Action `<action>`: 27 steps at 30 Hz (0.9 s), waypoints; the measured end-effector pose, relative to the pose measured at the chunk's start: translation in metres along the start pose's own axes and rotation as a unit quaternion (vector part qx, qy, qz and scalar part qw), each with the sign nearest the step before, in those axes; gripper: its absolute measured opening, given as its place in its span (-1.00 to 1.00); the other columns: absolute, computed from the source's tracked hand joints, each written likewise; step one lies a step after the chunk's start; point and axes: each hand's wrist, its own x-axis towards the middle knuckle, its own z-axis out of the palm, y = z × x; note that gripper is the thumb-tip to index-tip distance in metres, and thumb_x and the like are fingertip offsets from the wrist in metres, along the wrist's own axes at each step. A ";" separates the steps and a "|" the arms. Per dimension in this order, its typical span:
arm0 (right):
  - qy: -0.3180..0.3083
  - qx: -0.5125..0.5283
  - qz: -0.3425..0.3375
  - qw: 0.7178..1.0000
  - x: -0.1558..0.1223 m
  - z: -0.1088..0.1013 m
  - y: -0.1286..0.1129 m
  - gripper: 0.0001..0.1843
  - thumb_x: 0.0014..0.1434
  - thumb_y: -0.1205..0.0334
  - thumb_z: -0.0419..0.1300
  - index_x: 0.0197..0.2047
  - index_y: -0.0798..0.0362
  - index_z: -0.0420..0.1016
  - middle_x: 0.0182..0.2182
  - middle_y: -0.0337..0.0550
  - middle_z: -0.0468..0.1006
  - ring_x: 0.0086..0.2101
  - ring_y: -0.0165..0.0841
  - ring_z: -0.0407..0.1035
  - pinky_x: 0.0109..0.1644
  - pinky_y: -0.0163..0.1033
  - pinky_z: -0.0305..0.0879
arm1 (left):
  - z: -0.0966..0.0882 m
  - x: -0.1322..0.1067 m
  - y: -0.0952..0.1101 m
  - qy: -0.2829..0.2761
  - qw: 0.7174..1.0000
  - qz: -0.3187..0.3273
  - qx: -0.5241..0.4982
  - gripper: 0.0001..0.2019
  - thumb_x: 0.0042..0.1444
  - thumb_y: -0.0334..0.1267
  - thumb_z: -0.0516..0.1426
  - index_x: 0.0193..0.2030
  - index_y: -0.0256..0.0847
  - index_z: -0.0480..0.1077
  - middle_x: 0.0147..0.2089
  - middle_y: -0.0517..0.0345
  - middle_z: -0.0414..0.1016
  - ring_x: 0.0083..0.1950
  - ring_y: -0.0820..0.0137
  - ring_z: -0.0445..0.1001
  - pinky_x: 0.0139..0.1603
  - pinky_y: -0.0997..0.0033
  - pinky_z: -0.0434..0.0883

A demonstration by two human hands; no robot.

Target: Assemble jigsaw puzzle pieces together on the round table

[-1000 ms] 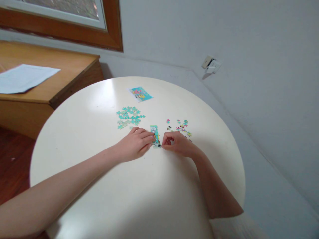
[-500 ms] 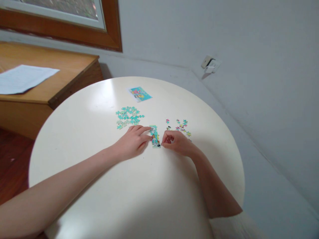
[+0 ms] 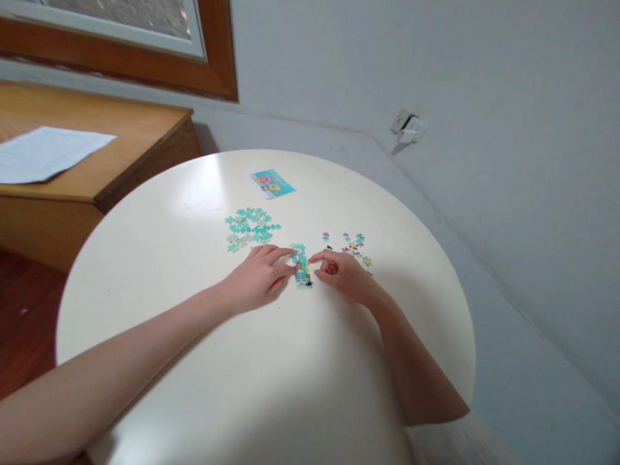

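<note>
A narrow strip of joined jigsaw pieces [image 3: 301, 274], with a cartoon figure on teal, lies on the white table between my hands. My left hand [image 3: 259, 276] rests at the strip's left side; its index finger and thumb are stretched apart and touch that edge. On the right, my right hand [image 3: 345, 274] has its index fingertip at the strip's upper right edge. Its thumb is apart, lower down, and the other fingers curl inward. I see no piece in either hand. Loose teal jigsaw pieces [image 3: 249, 226] lie beyond my left hand, and multicoloured pieces [image 3: 357, 242] beyond my right, partly hidden by it.
A small picture card [image 3: 274, 183] lies toward the far side of the round white table [image 3: 232, 387]. At the left stands a wooden cabinet [image 3: 145, 132] with paper sheets [image 3: 53, 152] on top. A wall outlet [image 3: 407, 126] with a plug sits beyond the table.
The right index finger has extended away from the thumb, up along the strip's right edge; the thumb and finger were close together at its lower corner. My left hand stays in place.
</note>
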 end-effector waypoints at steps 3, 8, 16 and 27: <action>0.004 -0.025 -0.007 1.000 0.000 0.001 0.001 -0.70 -0.02 0.33 0.07 -0.19 0.13 0.48 -0.66 -0.39 0.25 -0.62 -0.53 0.08 -0.49 -0.37 0.01 | -0.001 0.000 0.000 -0.004 1.000 0.000 -0.002 -0.70 0.20 -0.33 -0.06 -0.09 -0.14 0.48 0.13 -0.02 0.35 0.05 0.18 0.31 0.05 0.06 0.29; 0.008 -0.054 -0.018 0.998 0.000 0.002 0.000 -0.69 -0.01 0.35 0.06 -0.20 0.11 0.52 -0.69 -0.39 0.23 -0.62 -0.53 0.06 -0.48 -0.37 0.02 | -0.003 0.001 0.002 -0.009 1.000 -0.003 -0.004 -0.70 0.20 -0.33 -0.07 -0.11 -0.16 0.47 0.12 -0.03 0.37 0.05 0.18 0.32 0.05 0.07 0.29; 0.007 -0.060 -0.023 0.998 0.000 0.002 0.000 -0.69 0.00 0.34 0.06 -0.20 0.11 0.53 -0.69 -0.39 0.22 -0.61 -0.53 0.07 -0.46 -0.37 0.03 | -0.004 0.002 0.002 -0.009 1.000 0.009 -0.017 -0.70 0.22 -0.33 -0.09 -0.09 -0.18 0.43 0.10 -0.05 0.40 0.06 0.24 0.37 0.05 0.13 0.28; 0.006 -0.066 -0.028 0.997 0.000 0.002 -0.001 -0.70 0.00 0.35 0.06 -0.21 0.11 0.53 -0.69 -0.39 0.22 -0.61 -0.52 0.07 -0.46 -0.37 0.02 | -0.004 0.001 0.004 -0.010 1.000 0.010 -0.017 -0.70 0.21 -0.34 -0.10 -0.07 -0.19 0.41 0.09 -0.08 0.40 0.09 0.23 0.36 0.05 0.11 0.29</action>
